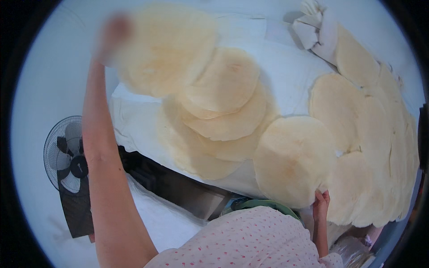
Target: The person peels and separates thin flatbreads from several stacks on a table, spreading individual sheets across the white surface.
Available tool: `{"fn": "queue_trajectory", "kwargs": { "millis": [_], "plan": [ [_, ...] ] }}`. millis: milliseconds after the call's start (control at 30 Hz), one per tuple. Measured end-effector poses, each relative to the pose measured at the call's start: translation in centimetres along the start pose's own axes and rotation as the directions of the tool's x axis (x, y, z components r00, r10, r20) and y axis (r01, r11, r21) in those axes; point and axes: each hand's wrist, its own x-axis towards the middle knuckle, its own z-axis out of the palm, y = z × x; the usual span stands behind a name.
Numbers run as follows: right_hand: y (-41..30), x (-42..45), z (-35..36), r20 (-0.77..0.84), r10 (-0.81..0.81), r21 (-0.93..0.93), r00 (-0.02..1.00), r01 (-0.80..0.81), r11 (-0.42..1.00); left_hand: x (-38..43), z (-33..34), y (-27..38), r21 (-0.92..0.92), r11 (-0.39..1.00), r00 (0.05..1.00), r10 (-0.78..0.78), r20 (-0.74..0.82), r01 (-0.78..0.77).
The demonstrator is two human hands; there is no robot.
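My left hand (115, 33) is far out at the upper left, blurred, at the edge of a large thin round flatbread (164, 50). That flatbread is blurred too and hangs over part of a fanned pile of similar flatbreads (221, 124) on the white cloth (288, 73). Down at the right, my right hand (321, 201) pinches the near edge of another round flatbread (291, 160) between thumb and fingers. This one overlaps the right side of the pile and borders more flatbreads on the right.
Overlapping flatbreads (378, 134) cover the table's right side. A bunched white cloth (311, 30) lies at the far right. A black pedestal fan (67, 154) stands left of my arm. Below the table edge are a dark box-like object (174, 182) and a green rim (268, 203).
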Motion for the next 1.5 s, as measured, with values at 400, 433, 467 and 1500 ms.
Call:
{"fn": "queue_trajectory", "kwargs": {
  "millis": [400, 433, 467, 1500],
  "plan": [
    [-4.1, 0.2, 5.1, -0.038, -0.14, 0.03, 0.989, 0.141, 0.99, -8.2, 19.5, 13.6, 0.567, 0.646, 0.853, -0.465, -0.237, 0.51],
    [-4.6, 0.2, 5.6, -0.032, -0.154, 0.016, 0.987, 0.155, 0.988, -8.6, 22.5, 13.9, 0.449, 0.698, 0.829, -0.502, -0.249, 0.558],
    [-4.9, 0.3, 6.1, -0.01, -0.15, 0.024, 0.989, 0.151, 0.988, -9.6, 26.0, 13.7, 0.391, 0.761, 0.854, -0.488, -0.181, 0.517],
    [-24.4, -0.2, 36.8, 0.515, -0.325, 0.15, 0.793, 0.29, 0.945, -30.5, 24.3, 6.5, -0.424, 0.205, 0.103, -0.963, -0.249, 0.882]
  ]
}}
